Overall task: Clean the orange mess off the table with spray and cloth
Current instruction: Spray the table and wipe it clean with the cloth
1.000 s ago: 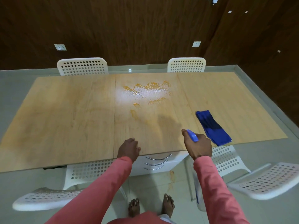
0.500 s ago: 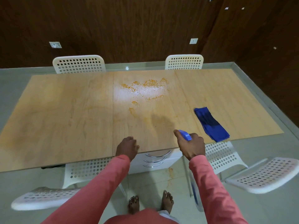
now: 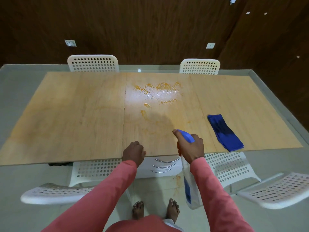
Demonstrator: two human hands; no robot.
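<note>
Right hand: fingers curled round the neck of a spray bottle, blue nozzle pointing out over the table, clear body hanging below the near edge. Left hand: loosely curled, holding nothing, resting at the near edge. Orange mess: wet, mid-table toward the far side. Blue cloth: folded, flat, right of the bottle, apart from it.
</note>
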